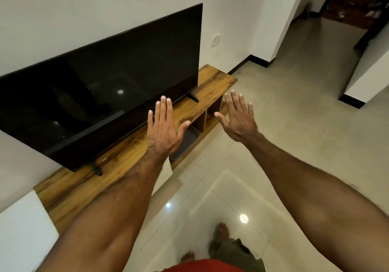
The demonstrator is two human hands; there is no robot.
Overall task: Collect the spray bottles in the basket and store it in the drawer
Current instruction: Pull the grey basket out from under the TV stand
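My two empty hands raised before a television stand.
Left hand (163, 129) and right hand (239, 119) hover with fingers (163, 105) spread flat, above the wooden surface (202, 101) near its right end.

Head-worn view; forward, downward; standing height

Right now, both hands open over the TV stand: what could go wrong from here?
1. No spray bottles show in this view, so the search may start in the wrong place.
2. The left hand hovers close to the TV screen's lower edge; a careless reach could knock it on its thin feet.
3. The grey tray-like thing under the wooden stand top is half hidden by that hand; it may not be the basket. The right hand is empty too.
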